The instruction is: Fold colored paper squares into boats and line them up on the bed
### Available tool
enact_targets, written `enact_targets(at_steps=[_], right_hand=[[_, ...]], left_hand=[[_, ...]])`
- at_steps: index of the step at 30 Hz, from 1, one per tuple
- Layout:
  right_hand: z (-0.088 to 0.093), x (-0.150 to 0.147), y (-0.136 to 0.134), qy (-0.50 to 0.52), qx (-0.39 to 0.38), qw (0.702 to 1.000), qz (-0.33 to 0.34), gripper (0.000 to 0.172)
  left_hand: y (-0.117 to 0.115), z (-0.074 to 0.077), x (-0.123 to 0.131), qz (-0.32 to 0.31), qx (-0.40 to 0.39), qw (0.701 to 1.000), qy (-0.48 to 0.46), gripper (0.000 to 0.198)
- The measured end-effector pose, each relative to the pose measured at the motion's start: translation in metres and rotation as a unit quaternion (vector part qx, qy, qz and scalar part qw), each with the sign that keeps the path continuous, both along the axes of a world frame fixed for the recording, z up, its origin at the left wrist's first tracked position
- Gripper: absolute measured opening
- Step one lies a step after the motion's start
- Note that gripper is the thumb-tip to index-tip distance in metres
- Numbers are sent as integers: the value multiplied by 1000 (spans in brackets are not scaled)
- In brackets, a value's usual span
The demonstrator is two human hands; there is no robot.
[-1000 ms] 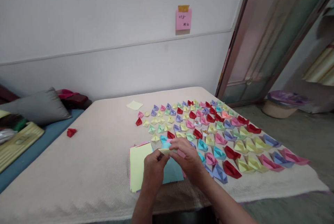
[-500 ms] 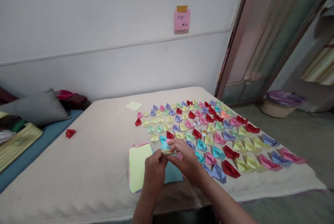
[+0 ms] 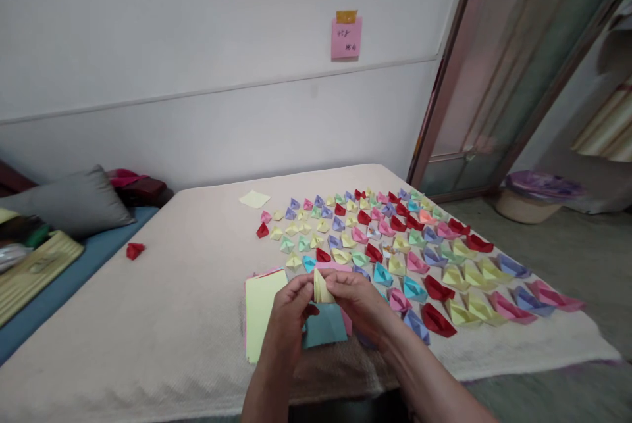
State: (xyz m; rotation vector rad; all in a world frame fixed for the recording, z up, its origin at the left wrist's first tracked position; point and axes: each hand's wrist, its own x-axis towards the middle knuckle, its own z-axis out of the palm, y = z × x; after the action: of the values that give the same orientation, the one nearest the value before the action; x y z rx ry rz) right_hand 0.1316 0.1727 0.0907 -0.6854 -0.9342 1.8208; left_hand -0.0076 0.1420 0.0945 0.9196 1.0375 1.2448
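A small folded yellow paper (image 3: 322,288) is held upright between both hands, above the near part of the bed. My left hand (image 3: 292,304) pinches its left edge with thumb and fingers. On the other side, my right hand (image 3: 351,291) grips the right edge. Below the hands lie a stack of yellow sheets (image 3: 263,311) and a blue sheet (image 3: 326,327), with pink paper partly showing behind them. Rows of small folded paper boats in many colours, one of them a red boat (image 3: 437,320), spread to the right and behind the hands.
A loose pale yellow sheet (image 3: 255,199) lies at the back of the bed (image 3: 197,304). One red folded piece (image 3: 134,250) sits at the left. Beyond are a grey pillow (image 3: 74,202), a pink note (image 3: 346,39) on the wall and a lined bin (image 3: 526,202).
The folded yellow paper has turned from nearly flat to upright, showing its layered face. My right hand's fingers have come down from above it to its right side.
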Motion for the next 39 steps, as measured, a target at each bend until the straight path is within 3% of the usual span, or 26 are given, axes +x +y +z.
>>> enact_targets(at_steps=[8,12,16,20,24,30,36,39], right_hand=[[2,-1,-1,31,-26,999,36,10],[-1,-1,-1,46,-47,997,45,7],[-15,-1,3,71,-117,989,55,14],[-22,0,7,89,-176,979,61,10],[-19,0,6,70,-183,979,56,9],[-14,-2,4,72,-210,975,32,8],[-15,-2,6,75,-225,971,6,5],[-18,-1,7,73,-222,972,-8,6]], left_hand=[[-3,1,4,-29,-12,988,-151,9],[-2,0,2,-15,-33,982,-185,13],[-3,5,5,19,-10,982,-187,24],[-1,6,8,16,31,997,-70,38],[-1,3,11,58,96,988,108,25],[-4,3,12,93,166,940,283,9],[-5,-5,10,141,250,860,423,14],[-6,-9,10,172,267,836,448,17]])
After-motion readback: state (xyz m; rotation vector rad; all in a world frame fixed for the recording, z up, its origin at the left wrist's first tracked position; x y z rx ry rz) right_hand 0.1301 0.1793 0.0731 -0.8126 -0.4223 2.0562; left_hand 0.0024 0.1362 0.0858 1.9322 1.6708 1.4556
